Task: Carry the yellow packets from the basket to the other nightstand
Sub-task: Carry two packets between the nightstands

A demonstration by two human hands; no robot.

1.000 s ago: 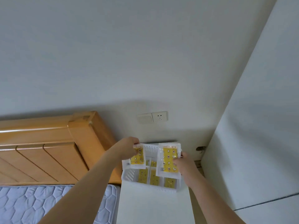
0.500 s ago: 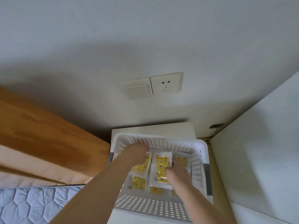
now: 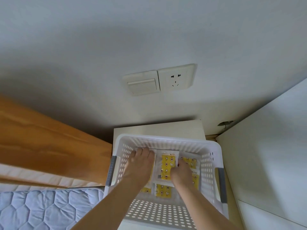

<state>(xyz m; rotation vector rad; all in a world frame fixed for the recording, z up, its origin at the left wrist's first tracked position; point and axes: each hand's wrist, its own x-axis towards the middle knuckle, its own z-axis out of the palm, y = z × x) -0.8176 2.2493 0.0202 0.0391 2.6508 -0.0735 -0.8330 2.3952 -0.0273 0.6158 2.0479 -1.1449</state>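
1. While both hands were holding packets up above the basket a second ago, the head view now shows them down inside the white perforated basket (image 3: 166, 143), and the camera has closed in and tilted down over it.
2. Left hand (image 3: 140, 165) lies low on the basket floor at the left, fingers stretched forward and fairly flat over a packet; whether it pinches that packet I cannot tell, since the hand hides it.
3. Right hand (image 3: 181, 173) has its fingers curled onto the right edge of the middle yellow packet (image 3: 165, 166), seemingly pinching it against the pile.
4. More yellow packets (image 3: 163, 190) lie flat on the basket floor: one near the front, one at the right beside the right hand, and a corner showing under the left forearm.
5. My reading is that nothing has yet left for the other nightstand; the hands seem to be gathering or re-gripping packets, so the carry is barely begun.
6. Under the basket stands a white nightstand (image 3: 157, 128), its top showing behind the basket's far rim.
7. Round it: a wooden headboard (image 3: 49, 146) and quilted pale-blue mattress (image 3: 41, 209) to the left, a white wall with a switch and socket plate (image 3: 159, 79) above, and a white panel (image 3: 265, 163) to the right.
8. That other nightstand is not in view.
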